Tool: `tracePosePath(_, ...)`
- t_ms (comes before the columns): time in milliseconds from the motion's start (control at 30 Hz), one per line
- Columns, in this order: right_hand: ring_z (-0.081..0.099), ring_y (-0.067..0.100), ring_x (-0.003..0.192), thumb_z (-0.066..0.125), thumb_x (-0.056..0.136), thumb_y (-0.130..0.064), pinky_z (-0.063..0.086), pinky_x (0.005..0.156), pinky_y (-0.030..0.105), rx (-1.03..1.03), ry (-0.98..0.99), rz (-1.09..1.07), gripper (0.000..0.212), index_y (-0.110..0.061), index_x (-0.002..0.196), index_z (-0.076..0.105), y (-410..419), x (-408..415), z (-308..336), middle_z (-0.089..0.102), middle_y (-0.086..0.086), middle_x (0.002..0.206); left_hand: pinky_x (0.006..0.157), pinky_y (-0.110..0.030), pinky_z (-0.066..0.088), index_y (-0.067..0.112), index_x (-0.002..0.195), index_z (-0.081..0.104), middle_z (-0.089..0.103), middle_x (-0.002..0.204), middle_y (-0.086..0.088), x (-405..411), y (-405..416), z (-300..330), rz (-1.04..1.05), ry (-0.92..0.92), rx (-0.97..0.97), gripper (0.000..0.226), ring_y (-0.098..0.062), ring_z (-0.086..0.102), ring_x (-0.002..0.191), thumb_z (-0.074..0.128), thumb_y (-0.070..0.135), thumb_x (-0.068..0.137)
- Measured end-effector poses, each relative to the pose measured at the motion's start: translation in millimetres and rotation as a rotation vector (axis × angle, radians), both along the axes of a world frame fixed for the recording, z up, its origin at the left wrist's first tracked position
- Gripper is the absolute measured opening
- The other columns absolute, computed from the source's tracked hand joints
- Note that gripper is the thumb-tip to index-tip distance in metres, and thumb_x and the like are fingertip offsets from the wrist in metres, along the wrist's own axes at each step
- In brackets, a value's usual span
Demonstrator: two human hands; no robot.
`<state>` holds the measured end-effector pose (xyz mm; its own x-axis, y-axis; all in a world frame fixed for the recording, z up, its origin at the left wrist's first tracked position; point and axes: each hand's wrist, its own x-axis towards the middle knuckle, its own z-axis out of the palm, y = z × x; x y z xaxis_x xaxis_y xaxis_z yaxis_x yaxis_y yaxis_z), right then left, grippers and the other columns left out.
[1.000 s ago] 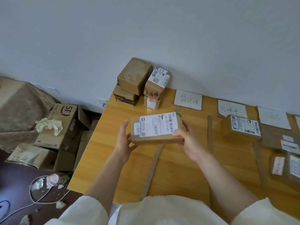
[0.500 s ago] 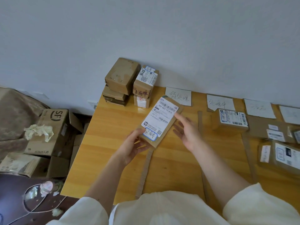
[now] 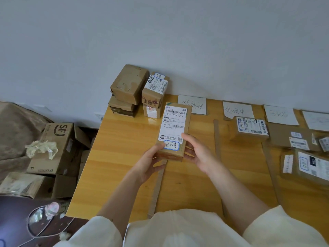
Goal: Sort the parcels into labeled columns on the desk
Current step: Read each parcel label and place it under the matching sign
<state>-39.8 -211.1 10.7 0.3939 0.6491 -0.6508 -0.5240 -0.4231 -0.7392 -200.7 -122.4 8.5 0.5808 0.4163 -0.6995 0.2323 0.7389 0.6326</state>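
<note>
A flat brown parcel [image 3: 175, 129] with a white shipping label and a blue-ringed handwritten sticker stands lengthwise above the wooden desk [image 3: 124, 150]. My left hand [image 3: 150, 163] grips its near left corner. My right hand [image 3: 197, 154] touches its near right edge with the fingers spread. Handwritten paper column labels [image 3: 193, 104] lie along the wall. Cardboard strips [image 3: 217, 139] divide the desk into columns. Another labelled parcel [image 3: 250, 128] lies in the second column, and several more parcels [image 3: 302, 157] lie further right.
A stack of unsorted brown boxes [image 3: 131, 88] stands at the desk's far left corner against the wall. Left of the desk, on the floor, are open SF cartons [image 3: 57, 139], crumpled paper and a cable. The desk's left edge drops off there.
The parcel has been turned from lying crosswise to pointing lengthwise away from me. My right hand let go of its side and now rests at its near right edge.
</note>
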Motion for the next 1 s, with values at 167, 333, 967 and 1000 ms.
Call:
tracePosePath(167, 0.067, 0.012, 0.089, 0.064, 0.09, -0.034, 0.049, 0.087, 0.034, 0.009, -0.007, -0.02, 0.018, -0.026, 0.105, 0.069, -6.6, 2.8, 2.7, 0.076, -0.007, 0.097, 0.097, -0.041, 0.051, 0.026, 0.112, 0.068, 0.067, 0.113, 0.003, 4.3, -5.9, 1.5, -0.022, 0.005, 0.011, 0.046, -0.014, 0.059, 0.11, 0.069, 0.044, 0.069)
tracePosePath(333, 0.067, 0.014, 0.09, 0.064, 0.089, -0.035, 0.048, 0.085, 0.033, 0.022, -0.007, -0.041, 0.02, -0.026, 0.106, 0.069, -17.8, 7.0, 4.5, 0.076, -0.006, 0.098, 0.093, -0.038, 0.052, 0.026, 0.111, 0.069, 0.07, 0.104, 0.006, 9.1, -13.3, 2.4, -0.051, 0.008, 0.024, 0.046, -0.012, 0.062, 0.104, 0.07, 0.043, 0.069)
tracePosePath(967, 0.068, 0.007, 0.076, 0.062, 0.091, -0.035, 0.045, 0.068, 0.025, 0.041, -0.011, -0.335, 0.028, -0.019, 0.113, 0.068, -125.6, 81.9, 16.0, 0.077, -0.005, 0.093, 0.102, -0.04, 0.045, 0.03, 0.117, 0.067, 0.069, 0.12, 0.007, 105.0, -80.2, 10.7, -0.381, 0.018, 0.147, 0.065, -0.013, 0.06, 0.116, 0.072, 0.053, 0.056)
tracePosePath(1000, 0.068, 0.008, 0.078, 0.062, 0.09, -0.036, 0.045, 0.068, 0.026, 0.039, -0.014, -0.348, 0.029, -0.019, 0.113, 0.068, -132.1, 87.4, 15.7, 0.077, -0.004, 0.094, 0.101, -0.039, 0.046, 0.031, 0.12, 0.065, 0.068, 0.12, 0.008, 111.9, -85.7, 11.4, -0.39, 0.025, 0.161, 0.068, -0.012, 0.06, 0.117, 0.072, 0.054, 0.056)
